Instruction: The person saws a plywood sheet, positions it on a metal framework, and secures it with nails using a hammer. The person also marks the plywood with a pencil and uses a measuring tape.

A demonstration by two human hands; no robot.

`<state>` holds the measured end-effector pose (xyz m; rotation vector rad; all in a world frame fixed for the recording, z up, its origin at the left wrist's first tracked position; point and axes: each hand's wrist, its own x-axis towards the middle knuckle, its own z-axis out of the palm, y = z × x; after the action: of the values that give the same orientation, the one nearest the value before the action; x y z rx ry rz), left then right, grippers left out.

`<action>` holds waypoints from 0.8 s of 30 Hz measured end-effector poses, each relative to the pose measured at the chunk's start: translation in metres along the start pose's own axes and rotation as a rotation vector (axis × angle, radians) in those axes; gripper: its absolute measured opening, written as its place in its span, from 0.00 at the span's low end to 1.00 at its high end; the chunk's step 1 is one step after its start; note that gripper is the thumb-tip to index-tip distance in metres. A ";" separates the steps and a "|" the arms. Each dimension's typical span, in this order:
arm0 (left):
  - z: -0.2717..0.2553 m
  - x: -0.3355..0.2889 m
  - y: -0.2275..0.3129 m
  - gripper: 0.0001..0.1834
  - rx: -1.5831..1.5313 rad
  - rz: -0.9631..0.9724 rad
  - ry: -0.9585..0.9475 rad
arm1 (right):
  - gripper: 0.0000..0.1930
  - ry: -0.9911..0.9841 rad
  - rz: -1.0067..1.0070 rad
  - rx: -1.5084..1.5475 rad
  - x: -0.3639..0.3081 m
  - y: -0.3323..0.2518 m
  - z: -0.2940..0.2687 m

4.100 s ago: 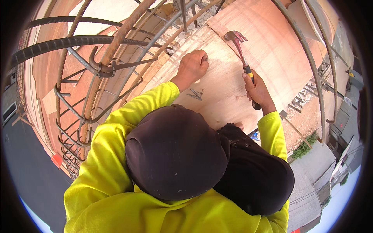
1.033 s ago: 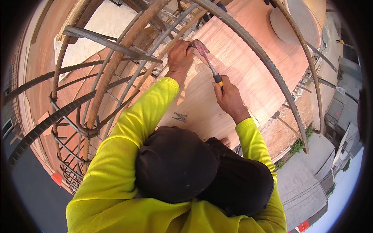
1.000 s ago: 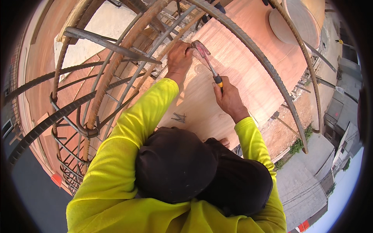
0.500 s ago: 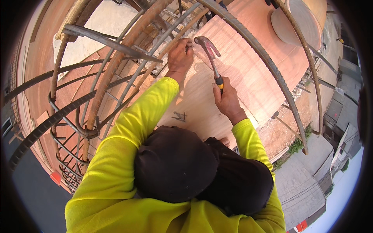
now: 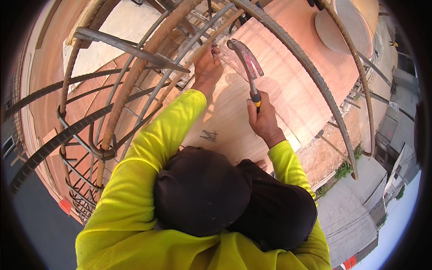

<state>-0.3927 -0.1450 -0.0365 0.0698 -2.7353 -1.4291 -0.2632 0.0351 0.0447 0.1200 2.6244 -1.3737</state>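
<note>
My right hand (image 5: 265, 119) grips the yellow and black handle of a claw hammer (image 5: 248, 67). The hammer's worn, reddish head is up and apart from the sheet, to the right of my left hand's fingers. My left hand (image 5: 208, 69) is closed with bent fingers at a seam in the plywood (image 5: 234, 108), beside the rebar; whatever its fingertips pinch is too small to make out. Several loose nails (image 5: 208, 135) lie in a small heap on the plywood near my knees.
Curved rebar (image 5: 310, 67) arches over the plywood on the right, and more rebar (image 5: 121, 85) crosses close to my left forearm. A round, pale disc-shaped piece (image 5: 344, 29) stands at the far right. Beyond the sheet's right edge lies bare earth (image 5: 335, 159).
The hammer head has swung slightly right and down, away from my left hand. My left fingers have shifted a little left.
</note>
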 end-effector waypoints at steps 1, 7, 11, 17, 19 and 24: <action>0.001 0.000 -0.002 0.19 -0.006 -0.033 -0.008 | 0.13 -0.044 0.025 0.019 0.000 0.000 0.000; 0.003 0.001 -0.012 0.20 -0.119 -0.019 -0.020 | 0.12 0.027 0.009 -0.014 0.001 0.003 -0.002; 0.003 0.001 -0.014 0.20 -0.082 0.005 -0.008 | 0.13 -0.084 0.057 -0.181 0.001 0.004 -0.006; 0.001 0.002 -0.012 0.21 -0.158 -0.060 0.000 | 0.13 -0.039 0.001 -0.124 0.005 -0.002 -0.011; 0.001 0.002 -0.012 0.21 -0.170 -0.091 -0.012 | 0.14 -0.108 0.080 -0.347 0.008 0.000 -0.012; -0.001 0.002 -0.010 0.20 -0.235 -0.040 0.005 | 0.14 -0.072 0.003 -0.183 0.007 0.005 -0.012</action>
<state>-0.3944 -0.1517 -0.0445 0.1183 -2.5538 -1.7463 -0.2708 0.0476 0.0464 0.0482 2.6717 -1.1081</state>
